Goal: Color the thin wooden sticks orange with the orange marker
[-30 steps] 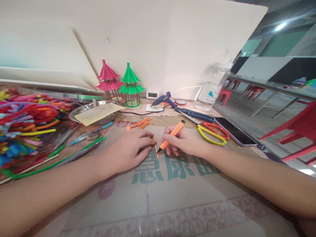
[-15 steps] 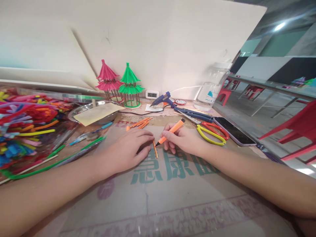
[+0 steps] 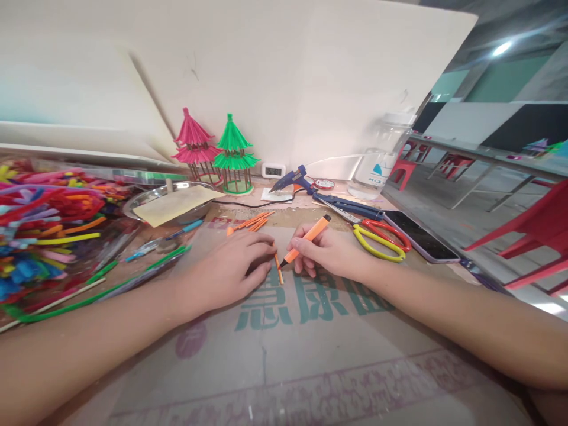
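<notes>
My right hand (image 3: 326,251) is closed around an orange marker (image 3: 306,241). Its dark tip points down and left, touching or just beside a thin orange stick (image 3: 278,267). The stick lies on the board, its near end paler than the rest. My left hand (image 3: 242,260) rests on the board with its fingertips pressed on the stick's far part, partly hiding it. Behind the left hand lie several more orange sticks (image 3: 257,221) and an orange marker cap (image 3: 229,231).
Colourful pipe cleaners (image 3: 39,231) crowd the left, near a metal bowl (image 3: 131,207). A pink pagoda (image 3: 194,142), green pagoda (image 3: 233,154) and glue gun (image 3: 293,179) stand behind. Scissors (image 3: 381,242), a phone (image 3: 419,236) and a water bottle (image 3: 377,160) are right.
The marker's tip has slid slightly down along the stick, toward its near end. My left hand has stayed in place on the stick.
</notes>
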`<state>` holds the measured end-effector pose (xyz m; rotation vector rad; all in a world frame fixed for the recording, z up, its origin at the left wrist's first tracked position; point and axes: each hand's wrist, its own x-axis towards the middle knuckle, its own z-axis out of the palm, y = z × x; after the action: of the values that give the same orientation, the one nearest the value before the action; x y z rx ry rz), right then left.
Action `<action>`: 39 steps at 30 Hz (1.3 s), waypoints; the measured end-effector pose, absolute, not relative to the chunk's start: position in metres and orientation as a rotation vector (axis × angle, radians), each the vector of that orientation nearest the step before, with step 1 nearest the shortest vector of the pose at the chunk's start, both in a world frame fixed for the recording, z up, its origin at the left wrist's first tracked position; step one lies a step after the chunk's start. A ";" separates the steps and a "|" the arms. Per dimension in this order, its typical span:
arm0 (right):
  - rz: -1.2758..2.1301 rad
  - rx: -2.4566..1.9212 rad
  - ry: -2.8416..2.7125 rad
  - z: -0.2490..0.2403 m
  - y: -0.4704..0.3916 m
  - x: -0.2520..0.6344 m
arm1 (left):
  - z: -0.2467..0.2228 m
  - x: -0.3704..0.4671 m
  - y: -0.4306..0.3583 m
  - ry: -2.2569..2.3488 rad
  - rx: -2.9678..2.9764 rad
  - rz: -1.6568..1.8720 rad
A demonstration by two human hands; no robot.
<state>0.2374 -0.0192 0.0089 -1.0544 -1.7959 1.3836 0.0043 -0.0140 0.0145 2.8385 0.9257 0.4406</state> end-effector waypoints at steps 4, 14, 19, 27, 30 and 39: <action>1.329 -1.051 -1.747 0.009 -0.019 0.237 | 0.016 0.004 -0.015 0.909 2.841 0.431; 1.389 -1.093 -1.822 0.014 -0.022 0.237 | 0.013 0.003 -0.014 0.917 2.851 0.450; 1.352 -1.065 -1.772 0.011 -0.022 0.236 | 0.013 0.003 -0.014 0.909 2.860 0.457; 1.392 -1.074 -1.834 0.011 -0.021 0.238 | 0.014 0.003 -0.015 0.914 2.856 0.451; 1.400 -1.073 -1.845 0.011 -0.022 0.238 | 0.014 0.004 -0.014 0.915 2.853 0.451; 1.416 -1.073 -1.824 0.012 -0.022 0.238 | 0.014 0.003 -0.014 0.918 2.858 0.444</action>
<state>0.2384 -0.0219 0.0122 -1.0732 -1.8243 1.4159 0.0030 -0.0145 0.0140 2.8583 0.9184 0.4437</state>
